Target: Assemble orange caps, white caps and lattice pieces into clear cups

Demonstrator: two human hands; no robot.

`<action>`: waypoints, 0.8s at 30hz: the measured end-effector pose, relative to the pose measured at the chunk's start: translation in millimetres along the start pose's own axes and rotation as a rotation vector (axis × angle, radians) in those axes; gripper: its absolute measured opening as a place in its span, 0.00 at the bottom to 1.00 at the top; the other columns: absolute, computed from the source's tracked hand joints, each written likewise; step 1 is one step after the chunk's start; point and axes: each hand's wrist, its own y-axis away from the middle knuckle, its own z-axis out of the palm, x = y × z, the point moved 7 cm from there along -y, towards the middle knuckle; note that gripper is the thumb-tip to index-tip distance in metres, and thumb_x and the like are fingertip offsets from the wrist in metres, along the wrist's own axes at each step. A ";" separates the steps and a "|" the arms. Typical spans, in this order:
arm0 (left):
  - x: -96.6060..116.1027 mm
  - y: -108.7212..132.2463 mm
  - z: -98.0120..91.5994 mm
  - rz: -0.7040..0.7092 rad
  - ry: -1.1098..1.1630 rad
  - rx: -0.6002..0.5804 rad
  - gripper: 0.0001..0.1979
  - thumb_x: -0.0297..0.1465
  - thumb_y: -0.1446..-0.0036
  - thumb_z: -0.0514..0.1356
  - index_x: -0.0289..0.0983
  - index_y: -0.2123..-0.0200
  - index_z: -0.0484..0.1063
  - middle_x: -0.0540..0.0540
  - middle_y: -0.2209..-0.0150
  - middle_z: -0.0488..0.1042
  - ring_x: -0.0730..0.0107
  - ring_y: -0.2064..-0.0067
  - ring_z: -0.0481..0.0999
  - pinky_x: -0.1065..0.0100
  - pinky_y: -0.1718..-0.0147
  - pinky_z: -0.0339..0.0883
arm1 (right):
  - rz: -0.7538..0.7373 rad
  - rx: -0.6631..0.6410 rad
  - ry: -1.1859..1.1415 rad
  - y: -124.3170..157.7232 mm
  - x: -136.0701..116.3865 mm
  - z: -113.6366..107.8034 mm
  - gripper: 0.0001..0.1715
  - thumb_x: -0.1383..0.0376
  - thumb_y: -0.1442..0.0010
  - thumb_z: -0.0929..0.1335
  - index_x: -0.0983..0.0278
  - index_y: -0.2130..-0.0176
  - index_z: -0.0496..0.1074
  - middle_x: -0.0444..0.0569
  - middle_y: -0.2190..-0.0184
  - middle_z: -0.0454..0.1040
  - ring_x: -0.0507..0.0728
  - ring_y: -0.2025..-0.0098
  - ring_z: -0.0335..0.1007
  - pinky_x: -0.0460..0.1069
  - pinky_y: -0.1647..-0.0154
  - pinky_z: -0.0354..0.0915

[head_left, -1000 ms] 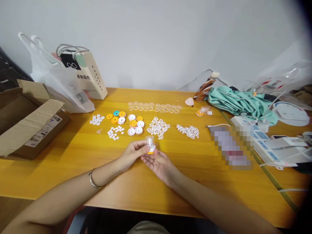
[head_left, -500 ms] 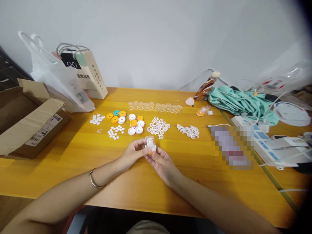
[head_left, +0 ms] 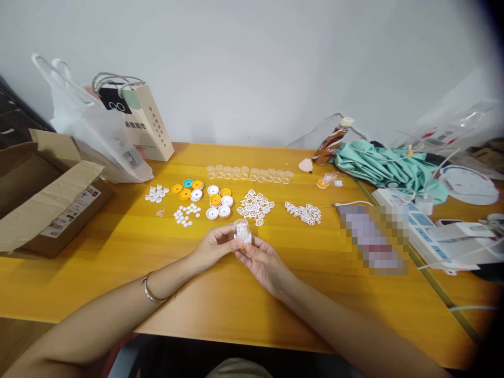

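Nearest, a shiny metal bracelet (head_left: 147, 289) rings the left wrist. Just beyond, the left hand (head_left: 218, 244) grips a small domed piece (head_left: 241, 230) with the thumb against its lower front and the fingers curled around its far side. The right hand (head_left: 265, 265) closes on the same piece from the other side, its thumb at the base and the gap between thumb and fingertips narrow. The piece, held upright between the hands over the smooth, glossy table (head_left: 220, 304), is clear, rounded plastic above a white collar, with a sliver of orange underneath (the white shape inside is too small to make out). Past the hands lie flat white discs (head_left: 186, 216), lacy openwork pieces (head_left: 309, 212) and round, center-holed caps (head_left: 215, 199) in white, orange and teal. Farther back, clear cups (head_left: 236, 172) stand in a row; behind and to the right, a brown bottle (head_left: 331, 144) leans by crumpled green fabric (head_left: 378, 163).
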 end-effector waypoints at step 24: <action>13.6 12.4 8.6 0.255 -0.268 -0.087 0.20 0.39 0.38 0.48 0.44 0.44 0.60 0.43 0.40 0.53 0.58 0.40 0.55 0.56 0.44 0.55 | -0.693 0.494 0.429 13.2 -164.8 -71.8 0.21 0.62 0.59 0.75 0.60 0.63 0.69 0.42 0.65 0.74 0.52 0.60 0.71 0.49 0.54 0.65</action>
